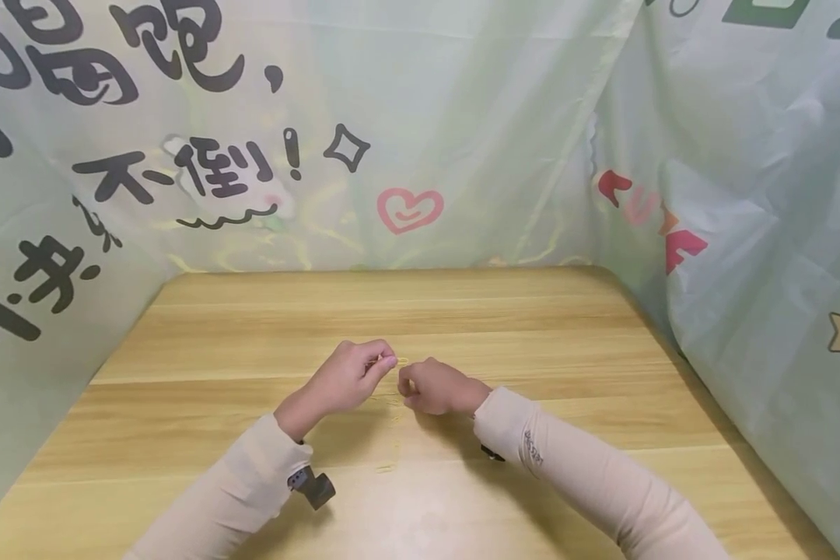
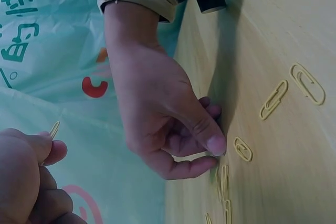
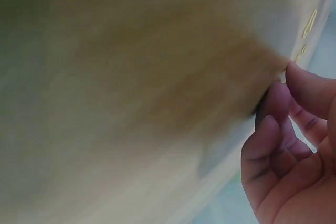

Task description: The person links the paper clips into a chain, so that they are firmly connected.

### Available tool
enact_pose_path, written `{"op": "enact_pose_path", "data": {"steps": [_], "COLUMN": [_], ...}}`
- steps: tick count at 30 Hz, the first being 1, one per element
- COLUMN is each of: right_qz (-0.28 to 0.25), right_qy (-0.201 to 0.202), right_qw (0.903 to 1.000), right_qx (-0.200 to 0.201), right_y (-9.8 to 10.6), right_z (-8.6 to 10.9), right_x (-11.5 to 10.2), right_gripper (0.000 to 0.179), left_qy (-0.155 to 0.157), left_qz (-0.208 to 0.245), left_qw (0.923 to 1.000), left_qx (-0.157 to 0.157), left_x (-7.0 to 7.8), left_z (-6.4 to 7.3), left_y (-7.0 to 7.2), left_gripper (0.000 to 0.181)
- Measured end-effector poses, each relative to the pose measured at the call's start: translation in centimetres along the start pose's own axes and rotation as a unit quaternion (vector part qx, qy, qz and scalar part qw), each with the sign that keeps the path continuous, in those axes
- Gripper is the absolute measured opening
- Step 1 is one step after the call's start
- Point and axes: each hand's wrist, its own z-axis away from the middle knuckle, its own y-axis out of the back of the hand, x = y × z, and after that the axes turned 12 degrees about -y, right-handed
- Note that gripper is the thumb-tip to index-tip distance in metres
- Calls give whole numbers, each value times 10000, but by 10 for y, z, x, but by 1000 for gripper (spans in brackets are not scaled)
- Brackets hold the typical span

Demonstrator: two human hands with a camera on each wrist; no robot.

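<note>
Beige sleeves (image 1: 588, 470) lie nearest; the left hand (image 1: 352, 376) pinches 1 yellow paperclip (image 2: 54, 130); apart from it, the right hand (image 1: 439, 386) dips to loose clips (image 2: 243, 149) on the desk (image 1: 252, 327), its hold unclear. Taking or placing clips seems the step; next calls for a light pinch.

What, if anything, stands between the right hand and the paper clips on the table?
Nothing visible: the right hand has its fingertips close by the paper clips on the table. The left hand, pinching another clip, is to one side. Whether the right fingertips touch one is unclear.
</note>
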Motion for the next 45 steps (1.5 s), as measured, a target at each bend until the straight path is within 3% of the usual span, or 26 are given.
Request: {"op": "enact_pose_path", "data": {"steps": [8, 20, 27, 30, 38, 41, 45], "right_qz": [-69, 368, 384, 466, 779, 870, 477], "right_qy": [50, -105, -384, -429, -529, -476, -216], "right_qw": [9999, 9992, 9981, 9975, 9947, 9938, 9968], "right_qx": [-128, -131, -300, -313, -421, -511, -606], "right_y": [0, -3, -3, -3, -5, -4, 0], "right_z": [-5, -16, -20, -18, -13, -11, -10], "right_x": [-1, -12, -19, -20, -28, -28, -23], "right_gripper": [27, 3, 16, 16, 41, 40, 42], "left_qy": [131, 157, 93, 4, -126, -163, -161], "left_qz": [-77, -81, -214, -184, -24, 32, 59], "left_qw": [9999, 9998, 9994, 9993, 9993, 9992, 9992], "left_qx": [-24, 26, 253, 312, 357, 361, 369], "left_x": [0, -4, -16, -16, -13, -12, -11], "left_z": [-7, -13, -10, -12, -10, -9, -6], "left_y": [-1, -1, 1, 1, 1, 2, 3], "left_gripper": [14, 16, 13, 12, 14, 15, 15]}}
